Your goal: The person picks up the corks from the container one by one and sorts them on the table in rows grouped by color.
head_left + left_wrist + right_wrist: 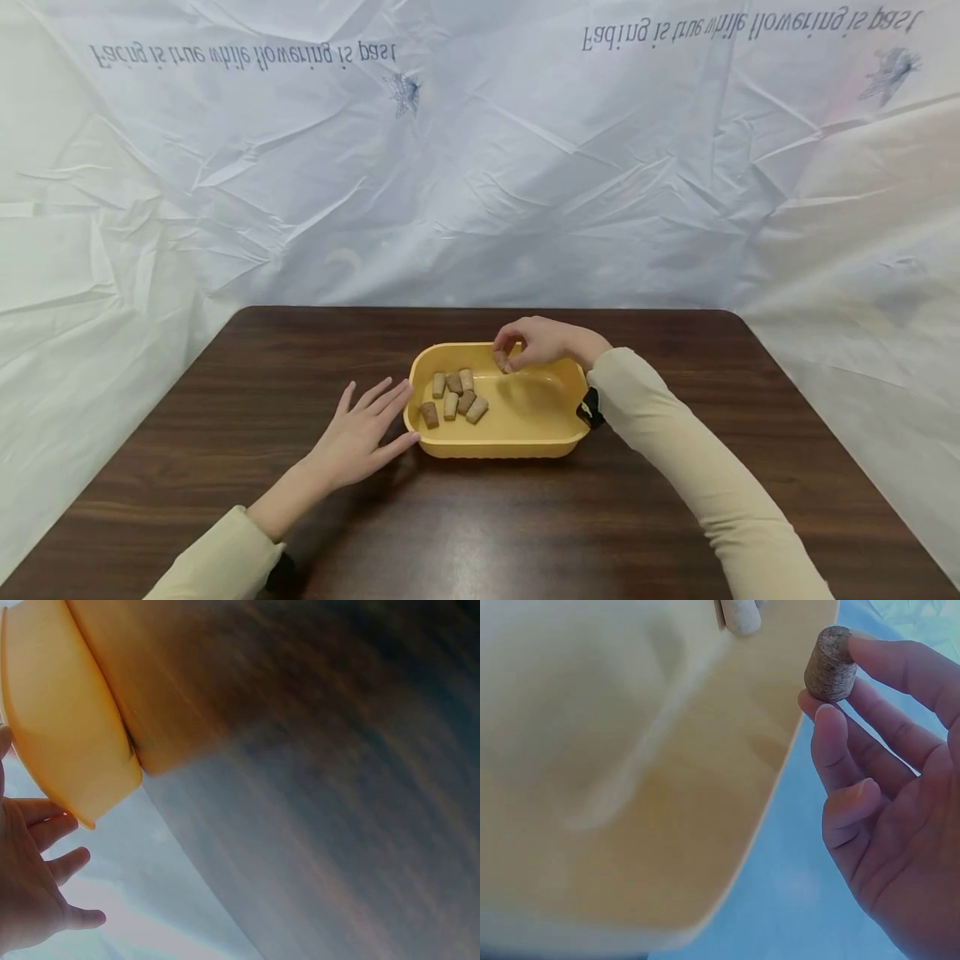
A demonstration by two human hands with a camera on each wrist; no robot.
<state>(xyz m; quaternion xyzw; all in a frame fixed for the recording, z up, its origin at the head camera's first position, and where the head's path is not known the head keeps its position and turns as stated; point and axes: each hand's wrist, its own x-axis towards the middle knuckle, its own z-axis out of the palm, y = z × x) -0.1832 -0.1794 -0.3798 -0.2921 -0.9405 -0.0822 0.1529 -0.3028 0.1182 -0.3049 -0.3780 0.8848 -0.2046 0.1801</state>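
Note:
My right hand pinches a cork stopper between thumb and fingertips, over the back rim of a yellow plastic tray. The cork is short, speckled brown and slightly tapered. Several more tapered corks, some pale tan and some darker brown, lie loosely grouped in the left half of the tray. With fingers spread and straight, my left hand rests at the tray's left end, its thumb and fingertips at the rim. In the left wrist view those fingers show beside the tray's outer wall.
The tray stands on a dark wood-grain table with rounded far corners. White sheeting printed with lettering hangs behind the table and along both sides. Black bands show at the cuffs of both cream sleeves.

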